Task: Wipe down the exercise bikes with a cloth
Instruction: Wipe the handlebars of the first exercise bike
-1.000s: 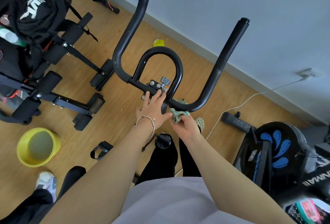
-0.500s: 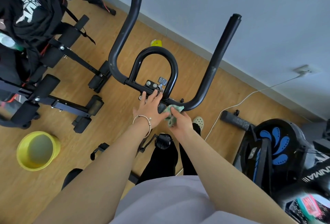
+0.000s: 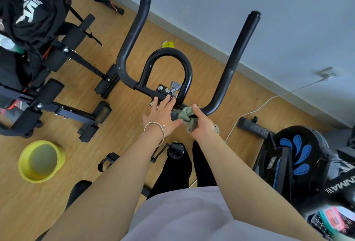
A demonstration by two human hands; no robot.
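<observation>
The black handlebar (image 3: 226,79) of an exercise bike fills the middle of the head view, with an inner loop and a bolted clamp (image 3: 163,89). My left hand (image 3: 163,115), a bracelet on its wrist, rests flat with straight fingers on the clamp and bar centre. Just to its right, my right hand (image 3: 202,123) holds a crumpled green cloth (image 3: 187,115) against the lower bar. The bar under the cloth is hidden.
A yellow basin (image 3: 41,161) with water stands on the wooden floor at the left. Black fitness benches (image 3: 63,106) sit beyond it. Another bike with a blue-patterned flywheel (image 3: 296,154) is close on the right. A white cable (image 3: 249,114) runs to the wall.
My right hand has slid the cloth up and left along the lower bar toward the centre. My left hand stays on the clamp. The view shifted slightly.
</observation>
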